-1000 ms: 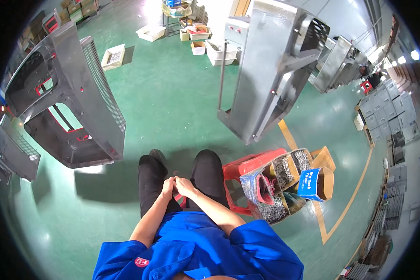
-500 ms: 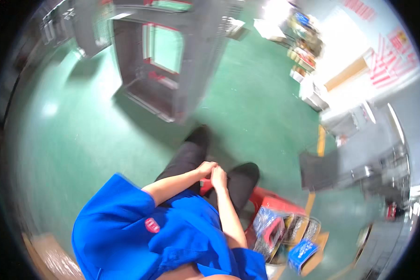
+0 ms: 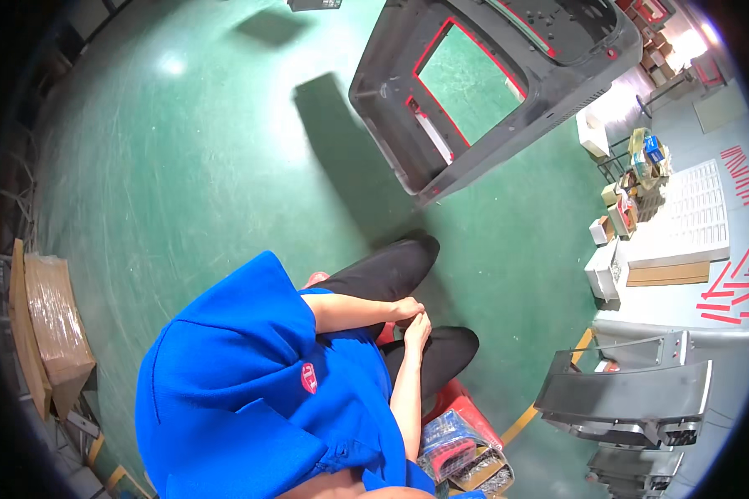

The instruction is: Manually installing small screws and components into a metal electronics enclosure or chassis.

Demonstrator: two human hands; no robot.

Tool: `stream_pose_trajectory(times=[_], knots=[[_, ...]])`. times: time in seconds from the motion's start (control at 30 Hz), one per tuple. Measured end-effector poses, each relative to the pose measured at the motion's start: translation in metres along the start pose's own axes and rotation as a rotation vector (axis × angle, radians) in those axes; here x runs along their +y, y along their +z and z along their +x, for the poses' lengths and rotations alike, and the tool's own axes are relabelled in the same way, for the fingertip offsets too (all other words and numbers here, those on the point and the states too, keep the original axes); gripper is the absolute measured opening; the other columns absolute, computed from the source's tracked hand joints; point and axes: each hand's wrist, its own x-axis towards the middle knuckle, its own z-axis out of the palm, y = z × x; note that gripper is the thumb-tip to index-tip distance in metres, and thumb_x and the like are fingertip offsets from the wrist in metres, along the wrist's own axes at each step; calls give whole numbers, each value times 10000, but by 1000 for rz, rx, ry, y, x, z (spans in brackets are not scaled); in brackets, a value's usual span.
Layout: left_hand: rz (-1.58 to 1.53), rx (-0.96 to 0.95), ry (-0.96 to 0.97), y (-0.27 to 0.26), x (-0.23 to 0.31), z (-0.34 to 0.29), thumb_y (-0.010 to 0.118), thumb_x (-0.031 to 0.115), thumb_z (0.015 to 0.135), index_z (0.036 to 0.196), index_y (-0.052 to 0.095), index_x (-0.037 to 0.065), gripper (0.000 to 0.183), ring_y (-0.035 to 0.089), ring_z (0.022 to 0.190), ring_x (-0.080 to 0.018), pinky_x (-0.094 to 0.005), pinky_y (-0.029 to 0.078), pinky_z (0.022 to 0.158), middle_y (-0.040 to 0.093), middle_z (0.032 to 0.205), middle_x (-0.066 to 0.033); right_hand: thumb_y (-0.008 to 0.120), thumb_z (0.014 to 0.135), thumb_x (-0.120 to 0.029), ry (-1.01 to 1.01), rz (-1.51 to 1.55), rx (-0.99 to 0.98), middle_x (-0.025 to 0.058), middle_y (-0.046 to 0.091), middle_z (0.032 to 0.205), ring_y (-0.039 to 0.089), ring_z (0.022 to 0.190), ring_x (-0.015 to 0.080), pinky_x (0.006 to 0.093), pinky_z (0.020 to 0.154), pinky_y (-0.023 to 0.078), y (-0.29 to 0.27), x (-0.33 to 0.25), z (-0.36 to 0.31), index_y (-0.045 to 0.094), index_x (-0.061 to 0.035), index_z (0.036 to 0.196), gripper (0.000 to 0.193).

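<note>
Touching, left hand [image 3: 406, 308] and right hand [image 3: 419, 330] curled, contents indiscernible; a knee [image 3: 459, 341] bump risked tipping boxes [image 3: 478, 471] at the stool [image 3: 474, 413] edge.

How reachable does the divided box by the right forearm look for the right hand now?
Probably yes: the right hand touches the left hand, but the divided box sits close beside the right forearm, with nothing visible blocking.

Blue short-sleeved shirt [image 3: 225, 366], red chest badge [image 3: 309, 378], black trousers [image 3: 383, 271]
</note>
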Motion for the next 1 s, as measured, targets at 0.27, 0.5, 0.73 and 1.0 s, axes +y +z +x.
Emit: stream_pose_trajectory(times=[0.27, 0.5, 0.73, 1.0], knots=[[32, -39, -32, -2, -11, -21, 467, 244, 845, 773, 653, -7, 320, 549, 515, -174, -340, 433, 443, 613, 684, -95, 325, 926, -248, -3, -53, 2, 265, 583, 1062, 549, 1003, 412, 450, 876, 423, 6, -5, -23, 552, 50, 1103, 414], [85, -2, 52, -4, -35, -22, 469, 251, 844, 804, 664, -14, 331, 562, 562, -165, -332, 447, 484, 624, 709, -87, 351, 925, -249, -4, -34, -14, 279, 581, 1051, 553, 993, 419, 460, 860, 433, 14, -2, -37, 546, 56, 1105, 405], [-84, -22, -31, -3, -38, -30, 468, 241, 840, 770, 657, 0, 315, 537, 514, -167, -322, 427, 460, 597, 648, -83, 389, 943, -262, 66, -26, -16, 258, 587, 1054, 559, 987, 404, 450, 825, 440, 8, -18, -50, 556, 18, 1105, 364], [-24, -42, 24, 1, -22, -38, 479, 241, 852, 728, 641, 17, 302, 485, 442, -134, -297, 378, 397, 560, 577, -50, 367, 927, -230, 76, 9, -14, 270, 580, 1064, 554, 1005, 404, 447, 868, 430, 4, -12, -43, 545, 57, 1100, 379]])
